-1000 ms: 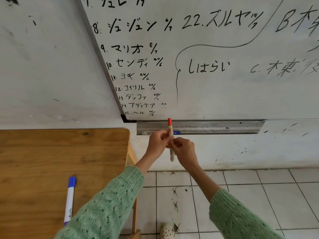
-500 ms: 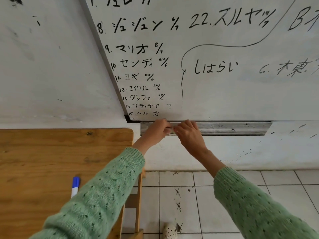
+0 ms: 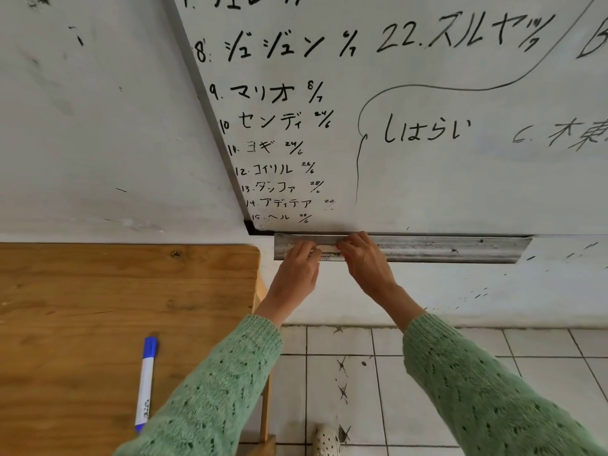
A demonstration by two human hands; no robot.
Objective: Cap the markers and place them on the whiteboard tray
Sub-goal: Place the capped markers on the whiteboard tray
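Both hands hold a white marker (image 3: 330, 255) lying lengthwise in the metal whiteboard tray (image 3: 444, 248). My left hand (image 3: 297, 268) grips its left end and my right hand (image 3: 363, 261) its right end. Only the middle of the barrel, with a printed label, shows between my fingers; its red cap is hidden. A second marker (image 3: 146, 383), white with a blue cap on, lies on the wooden table (image 3: 82, 307) at the lower left, pointing away from me.
The whiteboard (image 3: 427, 143) with black writing fills the wall above the tray. White floor tiles (image 3: 427, 373) lie below. A spotted shoe (image 3: 325, 439) shows at the bottom edge, beside the table's leg.
A second ago I held the red-capped marker upright below the tray. I have since raised it, turned it flat and laid it in the tray's left part.
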